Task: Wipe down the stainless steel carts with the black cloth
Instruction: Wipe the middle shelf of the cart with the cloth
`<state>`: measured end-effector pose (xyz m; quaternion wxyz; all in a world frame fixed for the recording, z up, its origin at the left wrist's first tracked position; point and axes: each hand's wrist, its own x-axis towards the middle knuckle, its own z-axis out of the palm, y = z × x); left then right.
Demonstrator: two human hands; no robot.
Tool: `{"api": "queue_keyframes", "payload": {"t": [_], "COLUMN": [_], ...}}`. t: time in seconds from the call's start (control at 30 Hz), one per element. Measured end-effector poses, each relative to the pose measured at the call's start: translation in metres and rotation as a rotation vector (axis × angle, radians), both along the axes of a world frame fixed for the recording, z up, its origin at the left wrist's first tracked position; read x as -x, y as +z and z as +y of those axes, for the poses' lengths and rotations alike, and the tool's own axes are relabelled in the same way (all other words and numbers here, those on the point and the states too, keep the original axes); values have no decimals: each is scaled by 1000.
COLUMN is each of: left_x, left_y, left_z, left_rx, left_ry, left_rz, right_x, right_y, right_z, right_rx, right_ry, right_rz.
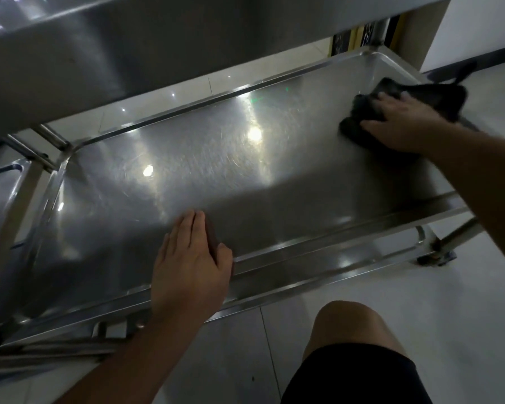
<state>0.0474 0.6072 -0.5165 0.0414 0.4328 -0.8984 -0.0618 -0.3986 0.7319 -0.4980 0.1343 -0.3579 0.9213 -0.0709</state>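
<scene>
The lower shelf of a stainless steel cart (204,176) fills the middle of the head view, shiny with light reflections. My right hand (400,123) lies on the black cloth (438,97) at the shelf's far right end, fingers spread over the bunched fabric and pressing it onto the steel. My left hand (190,263) rests flat on the shelf near its front rim, fingers straight and together, holding nothing.
The cart's upper shelf (99,53) overhangs at the top left. Part of a second steel cart (3,193) shows at the left edge. A caster wheel (435,258) stands at the front right on the tiled floor. My bent knee (350,330) is close to the front rim.
</scene>
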Motion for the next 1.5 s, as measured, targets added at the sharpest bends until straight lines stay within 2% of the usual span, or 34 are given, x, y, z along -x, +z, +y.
{"api": "queue_keyframes", "payload": {"t": [0.17,0.27,0.33,0.5,0.63,0.73,0.83,0.93,1.03,1.17,1.33,1.4,1.5], "left_x": [-2,-4,-3,0,0,0,-1,-2,-2,-4,-3,-3,-2], "left_y": [-1,-1,0,0,-1,-1,-1,-1,-3,-3,-4,-5,-6], "left_z": [1,1,2,3,2,1,0,1,0,1,-2,-3,-2], "left_rx": [5,6,7,11,6,-5,-2,-9,-18,-14,-24,-18,-18], "left_ry": [-12,-25,-32,-22,-23,-21,-31,-33,-40,-45,-47,-39,-35], "left_rz": [1,9,9,17,8,24,15,14,22,36,28,30,30], "right_x": [-120,-137,-108,-2,1,-67,-149,-189,-173,-104,-58,-71,-115], "right_y": [-1,5,6,-12,-15,-11,-8,-7,-5,7,-1,-3,-4], "right_z": [18,63,81,65,-18,-88,-112,-69,-8,6,-76,-119,-174], "right_rx": [94,86,114,-2,4,38,51,73,90,75,15,31,60], "right_ry": [430,562,476,-8,-70,104,355,599,698,428,64,46,151], "right_rz": [32,-90,-126,16,29,46,63,64,12,-43,34,7,-3]}}
